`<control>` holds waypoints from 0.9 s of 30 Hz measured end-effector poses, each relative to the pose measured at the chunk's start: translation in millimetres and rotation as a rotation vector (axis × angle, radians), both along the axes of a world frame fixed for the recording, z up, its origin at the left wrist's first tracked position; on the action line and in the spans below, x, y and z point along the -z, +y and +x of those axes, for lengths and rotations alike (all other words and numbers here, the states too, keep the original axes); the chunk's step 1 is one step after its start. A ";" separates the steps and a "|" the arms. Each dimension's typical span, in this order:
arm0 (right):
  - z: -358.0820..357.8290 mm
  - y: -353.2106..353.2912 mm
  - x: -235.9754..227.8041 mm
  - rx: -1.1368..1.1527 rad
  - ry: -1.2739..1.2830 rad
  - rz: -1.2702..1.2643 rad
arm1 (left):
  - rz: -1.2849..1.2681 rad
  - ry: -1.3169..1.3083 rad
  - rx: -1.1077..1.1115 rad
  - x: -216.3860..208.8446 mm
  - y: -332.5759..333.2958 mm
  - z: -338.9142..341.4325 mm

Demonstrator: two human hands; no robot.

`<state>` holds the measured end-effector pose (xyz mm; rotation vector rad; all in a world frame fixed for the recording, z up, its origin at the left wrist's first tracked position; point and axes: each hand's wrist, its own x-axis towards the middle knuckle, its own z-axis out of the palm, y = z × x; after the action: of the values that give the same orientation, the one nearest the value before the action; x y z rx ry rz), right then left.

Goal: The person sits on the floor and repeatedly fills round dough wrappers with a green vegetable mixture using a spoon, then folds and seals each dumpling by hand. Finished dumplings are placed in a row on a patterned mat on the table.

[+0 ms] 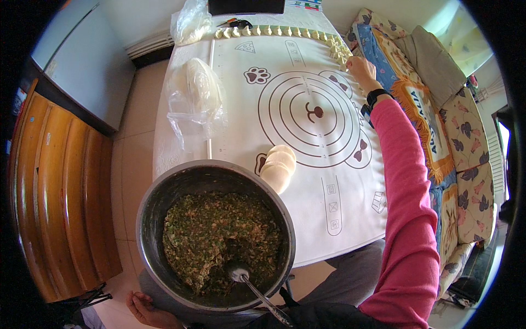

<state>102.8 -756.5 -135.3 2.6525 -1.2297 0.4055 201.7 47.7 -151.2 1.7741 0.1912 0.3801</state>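
The pale folded dumplings (337,50) are set in a line along the far edge of the white mat (241,131) on the desk (164,142), bunched at its far right corner. By their look they should be light, soft and easily dented, perhaps tacky at the base; they are best taken lightly by the plump lower sides, with the thin pleated crest left unpressed. The stacked wrappers (278,170) are likely floppier and prone to cling, so they are better lifted singly by the rim. The right arm, in its pink sleeve (405,208), is stretched far forward along the right side of the desk, and the right hand (360,71) is lowered with fingers bent beside the bunch; whether a dumpling is held in its grip cannot be told. The left hand (148,310) is kept low near the steel bowl (143,219), loosely curled, its grip relaxed and nothing seen in it.
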 end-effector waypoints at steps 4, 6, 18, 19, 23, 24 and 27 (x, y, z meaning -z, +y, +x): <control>2.9 0.7 1.9 0.071 0.048 -0.006 | 0.030 -0.009 0.003 0.2 1.2 0.9; 4.4 0.6 4.0 0.074 0.046 -0.017 | 0.037 -0.016 0.005 -0.2 0.1 1.3; -16.2 -12.7 -41.5 0.117 -0.304 0.046 | 0.073 0.000 0.011 3.8 6.2 0.1; -14.5 -13.0 -46.8 0.102 -0.295 0.040 | 0.079 -0.029 0.013 5.2 6.7 2.0; -9.7 12.8 -77.1 -0.009 -0.352 0.060 | 0.033 -0.045 0.049 1.5 6.5 1.3; -7.9 25.5 -91.9 -0.002 -0.330 0.177 | -0.005 -0.038 0.099 -0.5 5.1 1.0; -10.2 90.9 -129.0 -0.213 -0.403 0.365 | -0.112 -0.024 0.111 -5.1 0.9 -4.3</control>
<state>92.6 -665.6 -6.3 3.1393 -1.2230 0.8597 197.5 48.6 -146.1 1.6613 0.0943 0.3055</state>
